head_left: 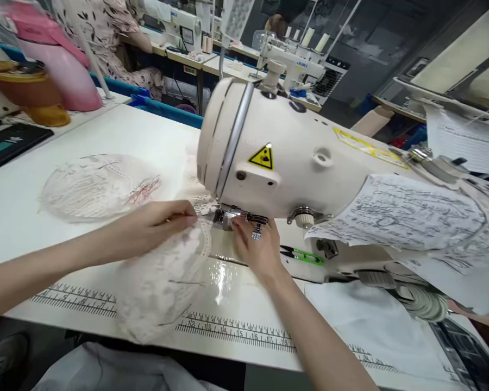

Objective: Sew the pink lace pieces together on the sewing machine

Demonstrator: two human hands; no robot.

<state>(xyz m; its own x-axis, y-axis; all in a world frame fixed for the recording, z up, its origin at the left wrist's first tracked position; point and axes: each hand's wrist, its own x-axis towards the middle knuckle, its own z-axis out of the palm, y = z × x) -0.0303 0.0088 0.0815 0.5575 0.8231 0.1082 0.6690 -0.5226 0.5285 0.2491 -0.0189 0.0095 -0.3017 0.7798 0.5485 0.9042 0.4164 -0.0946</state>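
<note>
A cream sewing machine (285, 146) leans across the middle of the view. My left hand (163, 225) pinches the edge of a pale lace fabric piece (163, 282), just left of the presser foot (225, 217). The piece hangs down over the table's front ruler. Under the machine head, my right hand (256, 244) has its fingers bent close beside the presser foot; its fingertips are partly hidden, and I cannot make out what they hold. Green-handled thread snips (303, 256) lie right of that hand.
Another lace piece (89, 187) with reddish threads lies at the left. White cloth (375, 320) lies front right, below marked paper sheets (403, 212) on the machine. A pink bottle (61, 60) and brown container (32, 89) stand back left. A person (106, 38) sits beyond.
</note>
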